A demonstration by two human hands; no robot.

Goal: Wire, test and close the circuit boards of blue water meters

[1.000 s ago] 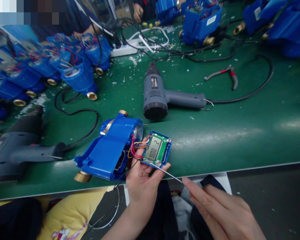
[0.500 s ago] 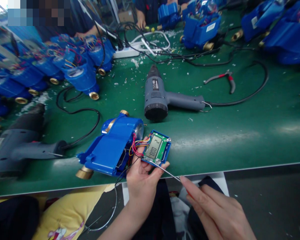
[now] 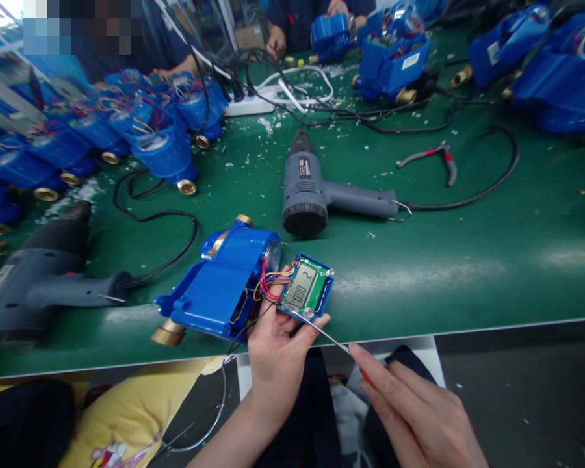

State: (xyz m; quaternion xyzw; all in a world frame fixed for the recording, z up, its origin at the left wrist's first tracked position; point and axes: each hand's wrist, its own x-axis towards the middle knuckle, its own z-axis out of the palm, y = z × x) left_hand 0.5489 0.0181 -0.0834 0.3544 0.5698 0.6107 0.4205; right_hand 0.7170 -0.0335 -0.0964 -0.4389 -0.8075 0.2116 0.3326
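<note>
My left hand (image 3: 277,351) is closed around a small circuit board with an LCD display (image 3: 302,286), set in a blue frame and lit with digits. Coloured wires (image 3: 269,281) run from the board into a blue water meter (image 3: 219,286), which lies on its side with brass pipe ends. In my right hand (image 3: 414,403) is a thin screwdriver (image 3: 329,337), gripped by its orange-red handle, mostly hidden by the fingers. Its metal tip meets the lower edge of the board near a clear plastic corner.
A grey heat gun (image 3: 305,188) lies beyond the meter, another heat gun (image 3: 58,279) at the left. Red-handled pliers (image 3: 433,159) rest to the right. Several blue meters (image 3: 160,153) line the back left, near a white power strip (image 3: 251,104) and cables. Co-workers sit across the green table (image 3: 468,260).
The view has shifted very slightly. Both hands, the board and the screwdriver keep nearly the same positions. Across the table, a co-worker's hand has moved a little.
</note>
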